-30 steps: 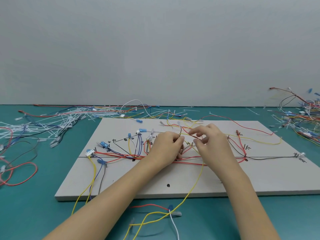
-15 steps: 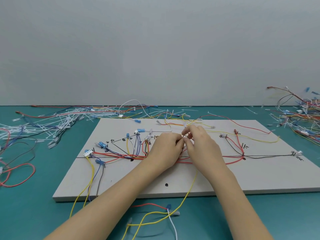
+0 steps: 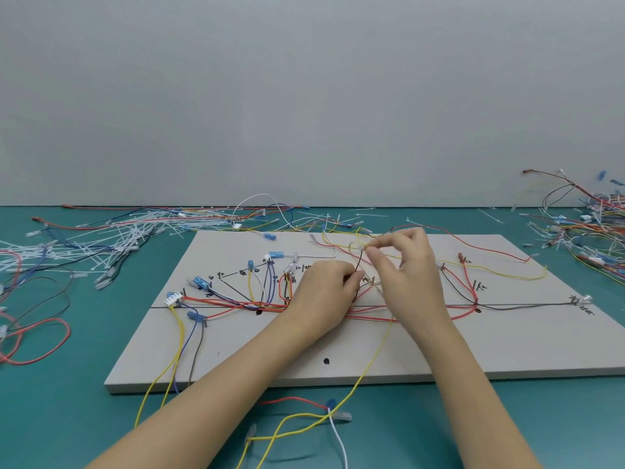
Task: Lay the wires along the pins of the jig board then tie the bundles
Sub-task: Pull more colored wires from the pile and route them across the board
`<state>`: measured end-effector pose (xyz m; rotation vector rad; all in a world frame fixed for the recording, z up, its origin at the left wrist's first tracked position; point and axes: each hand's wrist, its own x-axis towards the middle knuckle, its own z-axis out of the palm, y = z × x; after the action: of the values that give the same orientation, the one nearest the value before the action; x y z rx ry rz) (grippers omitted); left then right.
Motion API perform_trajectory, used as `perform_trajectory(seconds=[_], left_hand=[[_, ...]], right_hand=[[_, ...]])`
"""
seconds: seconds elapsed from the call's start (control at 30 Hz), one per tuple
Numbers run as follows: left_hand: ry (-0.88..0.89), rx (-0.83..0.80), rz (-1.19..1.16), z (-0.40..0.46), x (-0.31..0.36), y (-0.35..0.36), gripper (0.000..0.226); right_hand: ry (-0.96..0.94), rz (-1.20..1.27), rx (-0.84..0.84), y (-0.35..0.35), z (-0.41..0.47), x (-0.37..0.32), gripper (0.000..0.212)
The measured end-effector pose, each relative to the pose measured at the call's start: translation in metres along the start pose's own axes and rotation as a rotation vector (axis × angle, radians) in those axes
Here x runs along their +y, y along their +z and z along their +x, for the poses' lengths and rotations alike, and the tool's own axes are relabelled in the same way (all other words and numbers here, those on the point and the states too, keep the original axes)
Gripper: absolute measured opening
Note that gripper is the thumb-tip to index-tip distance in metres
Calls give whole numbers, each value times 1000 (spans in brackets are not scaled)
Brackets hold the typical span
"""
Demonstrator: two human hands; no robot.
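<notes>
Fingertips [image 3: 370,247] of the right hand [image 3: 411,275] pinch the terminal end of a thin dark wire [image 3: 359,265], thumb and forefinger closed on it and the other fingers loosely curled above the board. The left hand [image 3: 326,292] rests on the jig board [image 3: 507,336] with its fingers curled, pinching the same wire lower down at about the board's middle, so the short length between the two hands stands nearly upright. Judged from this, the step in hand is laying: this wire is being drawn out and straightened before it goes along its pins, and tying is not yet begun. The next move calls for leading the free end to its marked position on the board while the left hand keeps the lower part down on the red bundle [image 3: 372,314] that runs along the drawn centre line. A yellow wire [image 3: 368,367] trails from under the right hand over the near edge onto the green table [image 3: 67,418]. Loose cable ties [image 3: 101,238] and spare wires lie far left; another wire heap [image 3: 595,228] lies far right. Compared with half a second earlier, the right hand is higher and further from the left, whereas the fingertips then met close together; the left hand is almost unmoved.
</notes>
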<state>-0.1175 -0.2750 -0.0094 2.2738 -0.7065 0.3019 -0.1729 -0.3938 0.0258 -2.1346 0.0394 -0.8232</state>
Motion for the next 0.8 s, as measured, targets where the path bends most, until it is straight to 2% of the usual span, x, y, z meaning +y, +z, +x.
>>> perform_trajectory(seconds=[0.17,0.27,0.37,0.47,0.53,0.63,0.7,0.8], left_hand=[[-16,-1,6,0,0,1,38],[-45,-3,-19,0,-1,2,38],[-62,-5,-53,1,-1,2,38],[-52,15,-29,0,0,1,38],[-47,12,-37,0,0,1,38],[-25,8,-3,0,0,0,36],[-13,9,3,0,-1,0,36],[-36,17,-103,-1,-3,2,37]], right_hand=[[188,674,-22,-15,4,-18,12],[321,1117,-109,-26,6,-21,8],[391,1333,-202,-39,6,-20,10],[406,1334,-326,-42,4,-18,15],[364,1133,-378,-38,3,-17,17],[215,808,-391,-27,1,-17,20],[180,739,-387,-25,1,-17,23],[247,710,-294,-30,4,-13,33]])
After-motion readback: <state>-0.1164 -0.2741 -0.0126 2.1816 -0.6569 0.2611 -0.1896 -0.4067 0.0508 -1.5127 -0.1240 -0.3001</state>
